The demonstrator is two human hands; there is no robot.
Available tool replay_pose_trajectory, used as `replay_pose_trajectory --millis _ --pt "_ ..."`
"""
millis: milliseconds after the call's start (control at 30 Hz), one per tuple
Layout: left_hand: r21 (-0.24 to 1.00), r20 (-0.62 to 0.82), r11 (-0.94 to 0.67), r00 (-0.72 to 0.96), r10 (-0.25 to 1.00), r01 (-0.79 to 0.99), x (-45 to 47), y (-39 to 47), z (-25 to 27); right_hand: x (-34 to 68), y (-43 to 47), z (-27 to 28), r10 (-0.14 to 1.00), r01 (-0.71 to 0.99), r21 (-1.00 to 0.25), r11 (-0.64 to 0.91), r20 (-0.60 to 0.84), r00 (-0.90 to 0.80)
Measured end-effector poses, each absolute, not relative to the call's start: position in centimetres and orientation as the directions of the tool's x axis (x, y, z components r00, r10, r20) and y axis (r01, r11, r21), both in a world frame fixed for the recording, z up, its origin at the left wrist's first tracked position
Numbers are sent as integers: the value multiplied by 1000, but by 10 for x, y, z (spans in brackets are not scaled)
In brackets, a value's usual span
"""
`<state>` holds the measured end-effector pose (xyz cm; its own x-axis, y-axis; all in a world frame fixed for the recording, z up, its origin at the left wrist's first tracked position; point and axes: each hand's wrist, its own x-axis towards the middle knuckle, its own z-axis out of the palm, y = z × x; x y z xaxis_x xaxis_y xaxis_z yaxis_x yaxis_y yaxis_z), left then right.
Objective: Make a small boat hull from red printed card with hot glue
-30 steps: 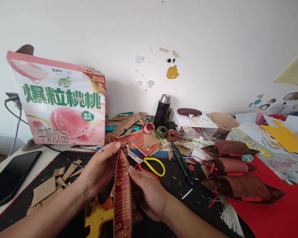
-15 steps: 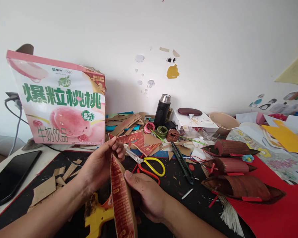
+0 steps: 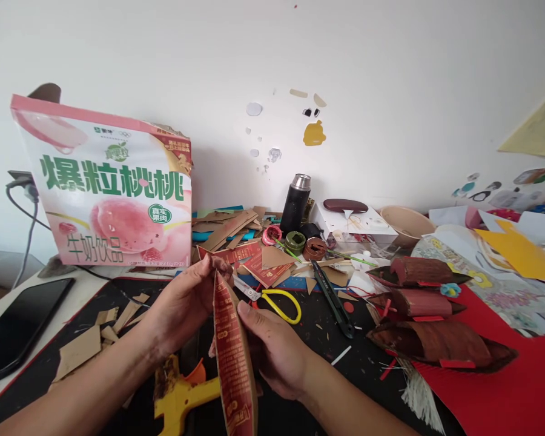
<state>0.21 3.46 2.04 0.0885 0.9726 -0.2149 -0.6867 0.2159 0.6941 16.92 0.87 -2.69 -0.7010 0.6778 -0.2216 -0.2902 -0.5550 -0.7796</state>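
A narrow, pointed boat-shaped piece of red printed cardboard (image 3: pixel 234 363) stands upright between my hands. My right hand (image 3: pixel 277 354) grips its right side, thumb on the near edge and the other fingers hidden behind. My left hand (image 3: pixel 184 300) has its fingers curled together at the upper tip; the exact contact is partly hidden. A yellow glue gun (image 3: pixel 177 393) lies below my left wrist, smeared with brown. Beyond the cardboard lie scissors (image 3: pixel 281 304) with a yellow handle loop, their blades partly covered. Right of them is a dark green utility knife (image 3: pixel 331 297).
At right, brown model boats (image 3: pixel 449 342) rest by red paper (image 3: pixel 518 387). Cardboard scraps (image 3: pixel 79 350) lie at left near a phone (image 3: pixel 22 330). A drink carton (image 3: pixel 118 181), black flask (image 3: pixel 296 203), open paint jars (image 3: pixel 315 248) and a bowl (image 3: pixel 406 224) line the wall.
Both hands and the cardboard boat shape have shifted slightly right. My left fingers have come closer round its tip. The scissors' red handle loop is now mostly covered by my right hand.
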Motion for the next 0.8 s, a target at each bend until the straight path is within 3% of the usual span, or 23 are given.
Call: replay_pose_trajectory --millis 300,600,800 --pt "762 -157 191 110 982 -619 4 34 22 168 6 -24 665 -257 -782 -567 -252 -703" --pt "726 -203 159 13 979 -669 1 39 22 169 8 -26 681 -307 -774 -553 -208 -702" --pt "815 -162 273 252 954 -510 6 31 20 176 17 -18 741 -412 -746 -524 -160 -652"
